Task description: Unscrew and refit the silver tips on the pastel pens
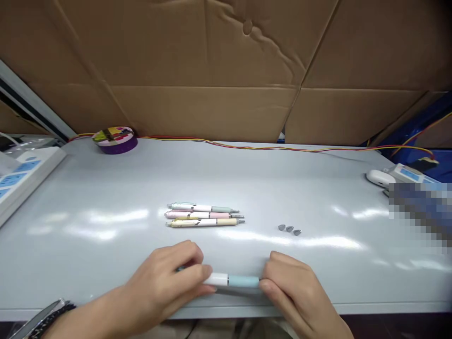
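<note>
A white and light-blue pen point(243, 281) lies level between my two hands, just above the table's front edge. My left hand point(176, 278) is closed round its white end, thumb and fingers pinching the barrel. At the blue end, my right hand point(294, 287) pinches the tip, which its fingers hide. Beyond them, three pens rest side by side: a green and white pen point(203, 207), a pink and white pen point(203, 215) and a yellow and white pen point(205, 222). Their metal front ends point right. Three small grey cone-shaped pen tips point(289, 229) sit in a row to the right.
A round purple tin point(118, 147) stands at the back left. Power strips point(26, 174) flank the left side and back right, with a white case point(380, 178) by the right one. Red and yellow wires point(226, 145) run along the cardboard point(197, 110) behind. A blurred patch covers the right edge.
</note>
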A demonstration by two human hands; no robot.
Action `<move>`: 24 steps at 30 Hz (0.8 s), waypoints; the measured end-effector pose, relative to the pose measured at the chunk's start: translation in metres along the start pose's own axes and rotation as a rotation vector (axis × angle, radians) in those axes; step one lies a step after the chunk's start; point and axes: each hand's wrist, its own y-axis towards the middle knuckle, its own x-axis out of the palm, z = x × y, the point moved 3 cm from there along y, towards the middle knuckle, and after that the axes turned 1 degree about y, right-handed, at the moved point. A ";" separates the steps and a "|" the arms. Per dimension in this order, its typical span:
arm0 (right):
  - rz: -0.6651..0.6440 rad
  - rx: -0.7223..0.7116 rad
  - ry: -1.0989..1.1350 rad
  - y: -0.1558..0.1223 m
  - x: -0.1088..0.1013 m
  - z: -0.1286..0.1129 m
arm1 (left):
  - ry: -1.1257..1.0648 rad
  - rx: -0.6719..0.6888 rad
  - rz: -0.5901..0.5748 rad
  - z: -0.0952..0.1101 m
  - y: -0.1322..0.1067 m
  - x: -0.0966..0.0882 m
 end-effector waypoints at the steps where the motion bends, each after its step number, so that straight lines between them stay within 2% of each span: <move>1: -0.005 0.006 -0.005 0.000 0.000 0.000 | 0.023 0.002 0.020 0.000 -0.001 0.000; 6: 0.064 0.034 0.079 -0.001 -0.004 0.001 | -0.006 -0.044 0.002 -0.001 -0.002 0.002; 11: 0.133 -0.059 0.137 0.000 -0.003 0.002 | -0.005 -0.066 0.007 -0.001 -0.001 0.003; 20: 0.087 -0.073 0.120 0.004 -0.005 0.000 | 0.032 -0.047 0.068 0.001 -0.003 -0.001; 22: 0.119 -0.116 0.174 0.001 -0.005 -0.001 | 0.011 -0.048 0.077 0.002 -0.001 -0.003; 24: 0.209 -0.166 0.234 -0.004 -0.007 -0.003 | -0.005 -0.033 0.086 0.004 0.001 -0.005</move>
